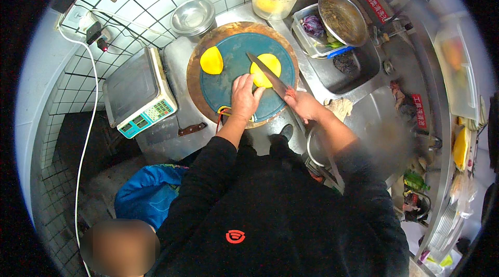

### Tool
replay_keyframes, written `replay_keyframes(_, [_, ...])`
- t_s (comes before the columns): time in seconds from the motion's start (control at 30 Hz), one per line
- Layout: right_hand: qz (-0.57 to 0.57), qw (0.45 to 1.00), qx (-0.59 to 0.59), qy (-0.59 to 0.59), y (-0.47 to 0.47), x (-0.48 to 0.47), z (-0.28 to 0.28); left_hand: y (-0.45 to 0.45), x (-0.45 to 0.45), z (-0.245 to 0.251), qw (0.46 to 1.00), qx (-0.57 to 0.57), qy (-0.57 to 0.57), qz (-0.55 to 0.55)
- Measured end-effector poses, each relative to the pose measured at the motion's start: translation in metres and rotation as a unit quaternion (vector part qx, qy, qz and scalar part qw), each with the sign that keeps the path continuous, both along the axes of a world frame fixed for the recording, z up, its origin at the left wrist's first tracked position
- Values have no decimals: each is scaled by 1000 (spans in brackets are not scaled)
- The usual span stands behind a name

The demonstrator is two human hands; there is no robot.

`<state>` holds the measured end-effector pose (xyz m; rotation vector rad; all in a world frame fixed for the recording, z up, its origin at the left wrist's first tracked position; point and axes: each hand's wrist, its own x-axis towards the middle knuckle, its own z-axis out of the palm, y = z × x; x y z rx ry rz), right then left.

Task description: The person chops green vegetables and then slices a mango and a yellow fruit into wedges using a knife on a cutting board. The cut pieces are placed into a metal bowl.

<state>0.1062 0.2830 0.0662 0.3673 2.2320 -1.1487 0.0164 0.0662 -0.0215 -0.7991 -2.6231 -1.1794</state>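
Observation:
A round green cutting board (239, 48) lies on a larger round wooden chopping block (193, 78). My right hand (302, 104) grips a kitchen knife (269, 74), whose blade lies over or against a yellow piece of what looks like squash (271, 62). The fingertips of my left hand (243, 95) touch or nearly touch the lower left edge of that piece, thumb apart from the fingers. Whether the blade has entered the flesh I cannot tell. A second yellow piece (211, 61) rests at the left of the board, apart from both hands.
At left are a digital scale (132, 86) and a cleaver (191, 129). Metal bowls (193, 17) and a plastic tub (276, 0) with yellow pieces stand behind. Right are a sink (351, 78), a container with red cabbage (312, 26) and a cloth (339, 108). Another person (150, 193) is at lower left.

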Motion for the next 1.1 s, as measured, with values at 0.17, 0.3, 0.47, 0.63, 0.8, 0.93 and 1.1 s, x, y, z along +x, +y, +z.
replay_keyframes(0.17, [17,1000,7,-11,2,8,5,1,1,1,1000,-6,19,2])
replay_keyframes(0.3, [89,976,176,96,-23,-16,-10,2,1,0,1000,-10,19,-5])
replay_keyframes(0.47, [48,972,212,85,-33,10,-8,1,2,-3,1000,-22,14,-3])
replay_keyframes(0.63, [97,959,257,72,-26,70,15,1,2,2,1000,-19,-5,1])
replay_keyframes(0.8, [137,941,303,59,-35,98,17,-4,-7,11,998,-27,-58,-26])
replay_keyframes(0.93, [142,948,282,49,-30,107,27,-10,-13,10,997,-28,-46,-56])
replay_keyframes(1.1, [88,965,236,73,-11,118,52,-11,-16,2,997,5,-59,-48])
